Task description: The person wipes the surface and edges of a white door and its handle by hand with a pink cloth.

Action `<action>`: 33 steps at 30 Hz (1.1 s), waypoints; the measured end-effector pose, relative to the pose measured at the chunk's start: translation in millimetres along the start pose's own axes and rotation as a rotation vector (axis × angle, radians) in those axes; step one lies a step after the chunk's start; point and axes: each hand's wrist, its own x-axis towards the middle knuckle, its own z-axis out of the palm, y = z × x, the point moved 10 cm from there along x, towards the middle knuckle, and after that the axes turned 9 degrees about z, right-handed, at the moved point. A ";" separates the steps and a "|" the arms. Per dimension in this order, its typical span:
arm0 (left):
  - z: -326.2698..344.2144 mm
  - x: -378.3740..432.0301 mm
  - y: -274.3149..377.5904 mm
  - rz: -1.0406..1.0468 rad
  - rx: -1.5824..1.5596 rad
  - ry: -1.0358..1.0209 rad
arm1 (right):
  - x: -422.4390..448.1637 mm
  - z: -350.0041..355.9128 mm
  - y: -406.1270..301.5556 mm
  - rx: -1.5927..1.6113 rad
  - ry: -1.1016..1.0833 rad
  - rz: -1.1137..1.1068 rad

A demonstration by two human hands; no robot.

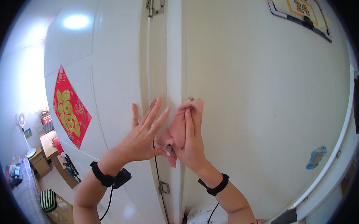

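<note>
My right hand (192, 138) presses a folded pink cloth (180, 126) against the wall beside the white door frame (174, 67); part of the cloth hangs below the palm. My left hand (141, 134) has its fingers spread near the hinged edge of the white door (116, 84), with nothing held in it. Its thumb reaches close to the cloth's lower end. One metal hinge (156, 4) shows at the top of the frame and another hinge (164, 187) below my hands. A small object, partly hidden, sticks out above the cloth. Each wrist wears a black strap.
A red diamond-shaped paper decoration (71, 108) is on the door. A mini basketball backboard (302, 11) and a blue-edged sticker (316, 157) are on the right wall. At left are a bed (31, 200), a white fan (21, 120), a wooden desk (48, 143) and a striped stool (48, 200).
</note>
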 end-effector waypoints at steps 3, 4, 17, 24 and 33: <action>-0.9 6.0 -0.9 -0.068 0.034 0.053 | 48.6 -12.4 -1.1 -0.021 0.029 -0.016; -3.7 7.3 -0.5 -0.088 0.008 0.089 | 64.2 -18.7 -8.1 -0.013 0.047 -0.049; 24.7 7.3 11.3 -0.213 0.133 -0.114 | 290.8 -54.2 -31.4 -0.188 0.170 -0.123; 28.5 10.6 3.7 -0.201 0.120 -0.063 | 356.9 -74.4 -36.6 -0.209 0.296 -0.128; 32.5 8.2 -0.5 -0.176 0.176 -0.039 | 316.3 -72.5 -29.5 -0.168 0.252 -0.076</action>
